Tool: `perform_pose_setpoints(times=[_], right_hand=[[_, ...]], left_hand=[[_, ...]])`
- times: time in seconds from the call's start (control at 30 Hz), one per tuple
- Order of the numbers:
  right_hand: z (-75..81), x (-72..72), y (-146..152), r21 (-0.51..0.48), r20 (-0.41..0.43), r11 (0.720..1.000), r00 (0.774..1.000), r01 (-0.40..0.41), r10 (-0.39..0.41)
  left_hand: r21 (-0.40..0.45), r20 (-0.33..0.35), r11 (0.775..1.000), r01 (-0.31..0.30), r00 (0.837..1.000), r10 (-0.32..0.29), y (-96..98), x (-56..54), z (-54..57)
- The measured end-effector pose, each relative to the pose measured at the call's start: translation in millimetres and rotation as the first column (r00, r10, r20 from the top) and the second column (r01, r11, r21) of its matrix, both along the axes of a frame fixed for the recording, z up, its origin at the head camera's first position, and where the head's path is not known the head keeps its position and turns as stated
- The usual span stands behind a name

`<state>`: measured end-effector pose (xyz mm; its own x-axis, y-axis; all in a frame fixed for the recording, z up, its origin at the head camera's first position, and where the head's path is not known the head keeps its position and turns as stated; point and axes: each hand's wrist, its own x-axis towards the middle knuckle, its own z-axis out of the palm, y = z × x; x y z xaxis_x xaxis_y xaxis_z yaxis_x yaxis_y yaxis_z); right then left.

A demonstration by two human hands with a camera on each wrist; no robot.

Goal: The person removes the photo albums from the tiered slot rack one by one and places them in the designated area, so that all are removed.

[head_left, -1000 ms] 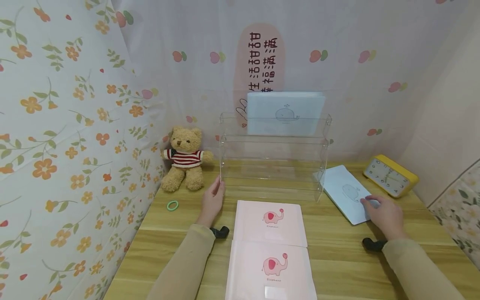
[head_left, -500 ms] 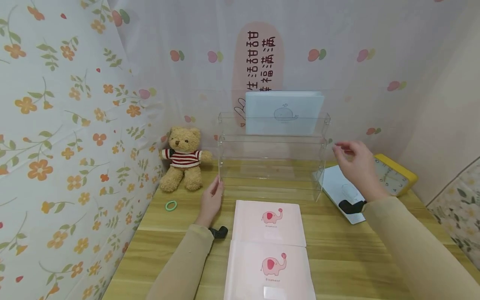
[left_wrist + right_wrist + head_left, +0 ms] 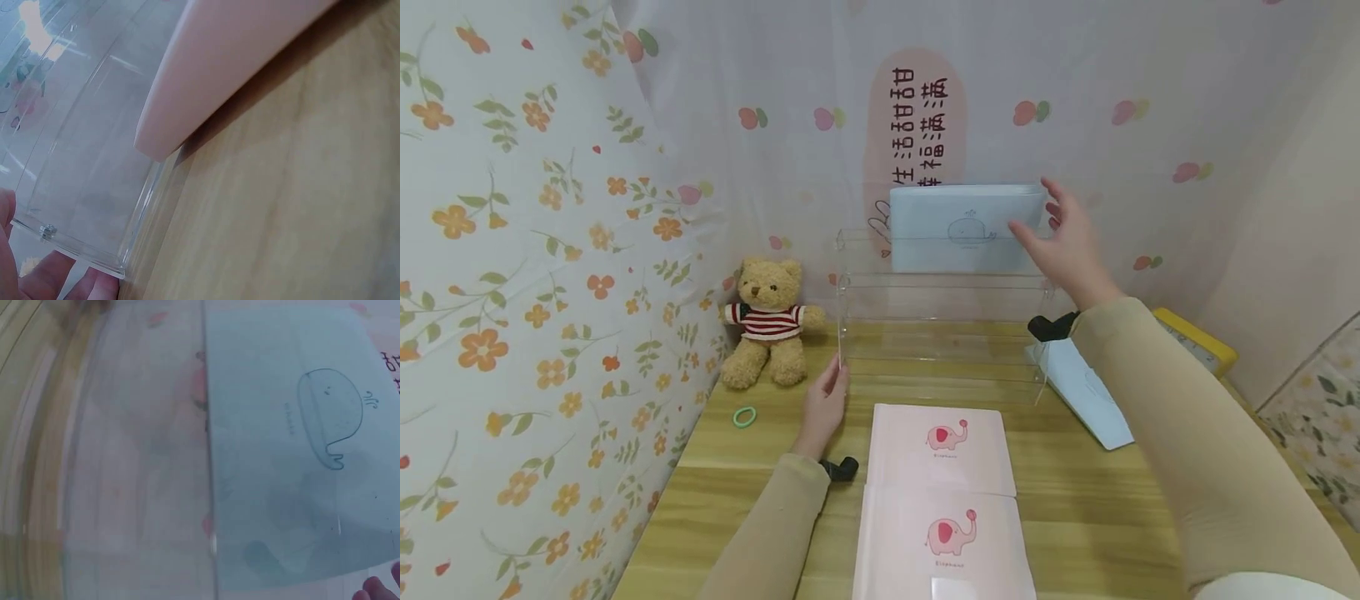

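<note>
A clear acrylic rack (image 3: pixel 940 337) stands on the table, with a light blue whale booklet (image 3: pixel 947 250) upright in its top tier. My left hand (image 3: pixel 822 408) holds the rack's left side panel near the bottom. In the left wrist view, its fingers (image 3: pixel 50 275) show beyond the panel edge. My right hand (image 3: pixel 1067 246) is at the blue booklet's right edge, thumb and fingers spread apart around that corner. The right wrist view shows fingertips (image 3: pixel 375 589) just past the booklet's edge; contact cannot be told. Two pink elephant booklets (image 3: pixel 895 450) lie flat before the rack.
Another light blue booklet (image 3: pixel 1086 392) lies right of the rack, partly behind my right sleeve. A yellow clock (image 3: pixel 1206 342) stands behind that sleeve. At the left sit a teddy bear (image 3: pixel 771 325) and a green ring (image 3: pixel 744 417). A patterned curtain (image 3: pixel 775 125) hangs behind.
My right hand has left the blue booklet on the table and risen up and leftward to the upright booklet's right edge. My left hand stays at the rack.
</note>
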<state>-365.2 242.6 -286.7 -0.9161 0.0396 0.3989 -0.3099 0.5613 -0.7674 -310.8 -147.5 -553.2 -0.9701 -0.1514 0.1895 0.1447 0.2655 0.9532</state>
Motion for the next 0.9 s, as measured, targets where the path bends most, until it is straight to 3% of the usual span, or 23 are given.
perform_pose_setpoints(times=[0.13,0.4,0.6,0.9], right_hand=[[10.0,-12.6,-13,-0.055,0.044,0.998,0.999,-0.015,0.017],[26.6,-19.0,-22,0.001,-0.047,1.0,0.999,0.021,-0.021],[34.8,-19.9,-24,0.037,0.04,0.999,0.998,0.038,-0.039],[33.7,-18.5,-28,0.043,0.136,0.995,0.986,0.088,-0.093]], left_hand=[[0.032,0.008,0.999,-0.023,1.0,0.023,-1.1,4.0,-2.1],[0.04,-0.007,0.999,0.006,1.0,-0.006,0.8,2.0,-3.1],[0.035,-0.025,0.999,0.003,1.0,-0.002,0.9,0.1,-1.6],[0.001,-0.015,1.0,-0.004,1.0,0.004,2.5,-1.6,-0.5]])
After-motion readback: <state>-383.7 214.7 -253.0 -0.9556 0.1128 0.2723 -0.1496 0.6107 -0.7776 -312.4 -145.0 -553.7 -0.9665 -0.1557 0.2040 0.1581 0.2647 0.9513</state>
